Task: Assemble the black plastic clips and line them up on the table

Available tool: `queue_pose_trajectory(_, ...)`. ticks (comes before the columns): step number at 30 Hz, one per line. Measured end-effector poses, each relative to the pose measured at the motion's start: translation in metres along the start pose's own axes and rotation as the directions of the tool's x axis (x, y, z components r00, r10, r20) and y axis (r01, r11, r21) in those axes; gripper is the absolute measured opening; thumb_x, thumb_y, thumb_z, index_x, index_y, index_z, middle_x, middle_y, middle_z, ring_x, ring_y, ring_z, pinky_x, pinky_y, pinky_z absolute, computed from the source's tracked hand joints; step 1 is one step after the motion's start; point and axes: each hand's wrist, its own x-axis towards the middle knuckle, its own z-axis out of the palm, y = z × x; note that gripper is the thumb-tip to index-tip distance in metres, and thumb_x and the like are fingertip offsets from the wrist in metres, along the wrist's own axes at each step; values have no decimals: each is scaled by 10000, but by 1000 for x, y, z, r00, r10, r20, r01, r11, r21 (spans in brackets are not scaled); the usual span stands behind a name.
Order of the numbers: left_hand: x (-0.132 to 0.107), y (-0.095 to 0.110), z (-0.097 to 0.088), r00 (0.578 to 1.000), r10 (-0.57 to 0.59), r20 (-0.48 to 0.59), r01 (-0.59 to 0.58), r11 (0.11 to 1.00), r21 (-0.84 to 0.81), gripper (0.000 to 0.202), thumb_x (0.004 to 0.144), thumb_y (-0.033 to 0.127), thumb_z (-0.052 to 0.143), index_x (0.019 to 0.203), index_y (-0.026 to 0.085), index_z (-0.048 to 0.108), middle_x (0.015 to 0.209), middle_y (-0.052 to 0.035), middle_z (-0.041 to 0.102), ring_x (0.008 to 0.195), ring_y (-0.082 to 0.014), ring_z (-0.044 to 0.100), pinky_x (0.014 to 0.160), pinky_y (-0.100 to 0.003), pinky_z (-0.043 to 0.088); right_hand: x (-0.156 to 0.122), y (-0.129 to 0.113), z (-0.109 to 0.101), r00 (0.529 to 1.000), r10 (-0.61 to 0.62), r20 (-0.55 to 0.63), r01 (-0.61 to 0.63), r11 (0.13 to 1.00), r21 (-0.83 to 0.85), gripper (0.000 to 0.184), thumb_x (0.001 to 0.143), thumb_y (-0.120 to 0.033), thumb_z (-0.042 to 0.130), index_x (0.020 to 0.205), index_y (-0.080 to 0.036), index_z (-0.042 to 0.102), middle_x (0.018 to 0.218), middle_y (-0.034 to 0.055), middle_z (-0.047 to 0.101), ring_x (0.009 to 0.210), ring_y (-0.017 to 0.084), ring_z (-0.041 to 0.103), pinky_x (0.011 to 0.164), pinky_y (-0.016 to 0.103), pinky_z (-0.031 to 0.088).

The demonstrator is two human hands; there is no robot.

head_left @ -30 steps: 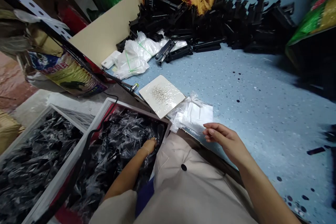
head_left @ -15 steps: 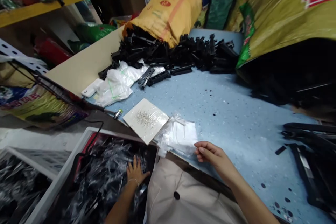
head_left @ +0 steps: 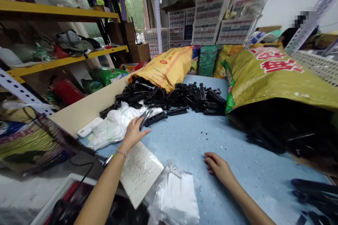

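Observation:
My left hand (head_left: 134, 133) is stretched out over the table, thumb spread away from the fingers. Its fingertips reach the near end of a slim black plastic part (head_left: 145, 119) beside a crumpled white plastic bag (head_left: 112, 124); whether they touch it I cannot tell. Low over the blue tabletop (head_left: 182, 137), my right hand (head_left: 218, 169) has loosely bent fingers and nothing visible in it. Between the arms lie a pale square board (head_left: 141, 172) strewn with tiny bits and a clear bag of white sheets (head_left: 179, 195).
Black plastic parts (head_left: 190, 95) spill from an orange sack (head_left: 169, 66) at the back. A yellow-green sack (head_left: 274, 81) with dark contents stands right. More black parts (head_left: 314, 197) lie at lower right. A yellow shelf (head_left: 66, 14) is at left, stacked white crates (head_left: 208, 10) behind.
My left hand has left the crate of plastic-wrapped black items and moved up to the black parts on the table. My right hand has come away from the clear bag. The view has tilted up.

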Motion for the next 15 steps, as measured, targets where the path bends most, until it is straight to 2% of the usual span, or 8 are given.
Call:
queue_pose_trajectory(1, 30, 0, 6, 997, -50, -56, 57, 990, 128, 813, 721, 465, 701, 1411, 154, 404, 1477, -193, 393, 1385, -365, 325, 1105, -489, 297, 8, -2, 1, 999, -20, 47, 21, 1000, -16, 346, 757, -425, 564, 1008, -199, 642, 814, 26, 684, 617, 159, 625, 552, 286, 522)
queue_pose_trajectory(3, 73, -1, 24, 992, -120, -48, 129, 944, 304, 919, 698, 465, 715, 1450, 109, 324, 1425, -239, 433, 1327, -406, 389, 1046, -509, 345, 23, -9, -1, 990, -68, 120, 75, 995, -60, 327, 785, -408, 531, 1008, -200, 647, 783, 19, 678, 621, 166, 635, 563, 289, 525)
queue_pose_trajectory(5, 90, 0, 46, 996, -90, 13, 78, 913, 399, 834, 739, 435, 667, 1439, 111, 350, 1347, -229, 509, 1247, -402, 464, 999, -508, 378, 42, -22, -10, 979, -150, 136, 170, 974, -150, 309, 817, -391, 499, 1005, -201, 655, 762, 21, 681, 626, 176, 643, 593, 303, 534)
queue_pose_trajectory(7, 88, 5, 69, 998, 13, 65, -40, 905, 423, 699, 774, 371, 613, 1405, 139, 420, 1308, -191, 547, 1215, -371, 488, 1004, -483, 375, 70, -45, -27, 950, -297, 92, 311, 897, -314, 275, 835, -357, 494, 984, -209, 671, 805, 36, 702, 692, 193, 663, 669, 326, 547)
queue_pose_trajectory(9, 74, 15, 92, 984, 108, 144, -154, 920, 359, 645, 786, 332, 582, 1391, 154, 451, 1281, -158, 569, 1188, -321, 511, 1014, -425, 380, 109, -77, -47, 885, -465, 31, 415, 755, -508, 232, 835, -302, 513, 963, -216, 687, 923, 59, 716, 845, 216, 672, 793, 353, 542)
queue_pose_trajectory(12, 50, 32, 122, 946, 204, 250, -261, 940, 219, 648, 794, 355, 564, 1407, 181, 447, 1252, -130, 590, 1145, -284, 539, 995, -387, 401, 182, -133, -81, 859, -506, -80, 365, 715, -597, 260, 847, -221, 531, 1063, -201, 675, 1140, 98, 664, 1131, 240, 581, 1003, 385, 445)
queue_pose_trajectory(14, 39, 41, 136, 936, 237, 259, -292, 935, 200, 648, 791, 358, 562, 1413, 219, 446, 1264, -118, 586, 1153, -290, 532, 990, -406, 403, 230, -165, -101, 858, -483, -176, 273, 718, -641, 286, 891, -202, 513, 1147, -166, 637, 1254, 137, 598, 1235, 256, 504, 1064, 414, 386)
queue_pose_trajectory(15, 36, 44, 140, 937, 245, 248, -299, 931, 209, 646, 788, 348, 562, 1413, 234, 448, 1275, -117, 579, 1166, -298, 524, 991, -417, 400, 251, -178, -109, 861, -457, -222, 216, 725, -654, 284, 915, -223, 516, 1173, -159, 616, 1275, 138, 578, 1230, 259, 505, 1054, 441, 393)
